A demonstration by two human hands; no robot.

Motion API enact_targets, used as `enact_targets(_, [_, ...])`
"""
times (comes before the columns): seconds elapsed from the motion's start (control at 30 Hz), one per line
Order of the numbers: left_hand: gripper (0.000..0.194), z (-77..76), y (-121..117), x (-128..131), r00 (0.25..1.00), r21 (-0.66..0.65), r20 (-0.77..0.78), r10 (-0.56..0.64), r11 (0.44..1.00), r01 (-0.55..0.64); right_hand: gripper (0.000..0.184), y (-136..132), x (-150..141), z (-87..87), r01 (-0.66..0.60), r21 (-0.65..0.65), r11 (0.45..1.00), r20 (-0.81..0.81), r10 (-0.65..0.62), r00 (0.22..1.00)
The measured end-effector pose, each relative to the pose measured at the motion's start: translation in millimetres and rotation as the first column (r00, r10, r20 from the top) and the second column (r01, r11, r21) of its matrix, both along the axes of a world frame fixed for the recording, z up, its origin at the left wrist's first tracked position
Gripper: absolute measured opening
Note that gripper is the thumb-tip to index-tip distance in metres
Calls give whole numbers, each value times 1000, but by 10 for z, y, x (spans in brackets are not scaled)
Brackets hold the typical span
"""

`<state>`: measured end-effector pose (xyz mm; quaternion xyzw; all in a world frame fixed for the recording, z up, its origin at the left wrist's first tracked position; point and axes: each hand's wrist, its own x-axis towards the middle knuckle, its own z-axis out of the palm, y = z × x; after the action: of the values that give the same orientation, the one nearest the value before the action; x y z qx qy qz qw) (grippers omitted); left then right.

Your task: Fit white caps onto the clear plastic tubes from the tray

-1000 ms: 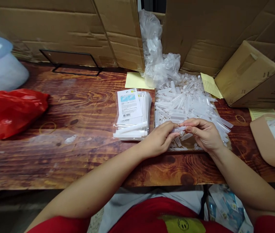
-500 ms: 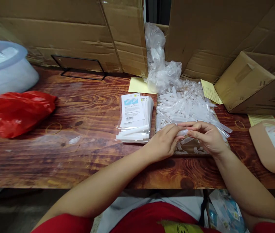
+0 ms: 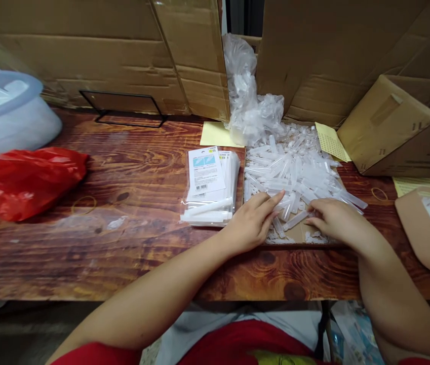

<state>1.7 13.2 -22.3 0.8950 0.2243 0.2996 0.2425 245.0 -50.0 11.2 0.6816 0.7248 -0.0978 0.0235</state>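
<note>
Translucent pieces (image 3: 292, 172) look plastic, the table (image 3: 154, 203) glossy wood.

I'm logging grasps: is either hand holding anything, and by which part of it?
No hold shows in the left hand. Whether the right hand, its fingertips at the plastic pieces, grips one cannot be told.

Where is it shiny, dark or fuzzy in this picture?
In the head view, light glints off the crumpled red plastic bag; head view, it's dark under the brown wood-grain table; head view, small print on the white rectangular card looks fuzzy.
</note>
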Motion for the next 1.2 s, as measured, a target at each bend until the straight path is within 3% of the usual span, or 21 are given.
enact_targets(0.1, [43,-9,-2,1,999,-92,28,19,996,-17,7,5,-66,-49,-52,125,991,-79,62,995])
enact_targets(0.17, [35,-1,-7,-7,995,-171,75,69,984,-55,14,-7,-72,-37,-23,261,965,-182,73,981])
enact_targets(0.3, [18,13,-9,-18,990,-242,90,109,967,-84,13,-15,-94,55,17,503,864,-387,208,898])
enact_targets(0.43, [16,5,-5,-11,992,-233,83,94,970,-72,16,17,-182,106,-3,614,789,-455,357,816])
enact_targets(0.53, [15,-6,-5,-7,994,-213,87,71,976,-51,19,36,-229,84,-3,603,797,-495,377,783])
enact_targets(0.73, [12,7,-14,-20,996,-208,85,19,978,-2,22,23,-241,9,0,475,880,-621,336,709])
enact_targets(0.93, [10,44,-39,-38,995,-220,95,-27,974,47,18,32,-310,-5,19,478,878,-668,349,658])
enact_targets(1.07, [11,54,-57,-32,992,-245,106,-64,965,88,37,32,-345,-24,68,404,912,-700,261,664])
enact_targets(1.2, [11,57,-58,-30,993,-278,106,-60,957,88,36,-3,-357,-8,130,323,937,-759,175,628])
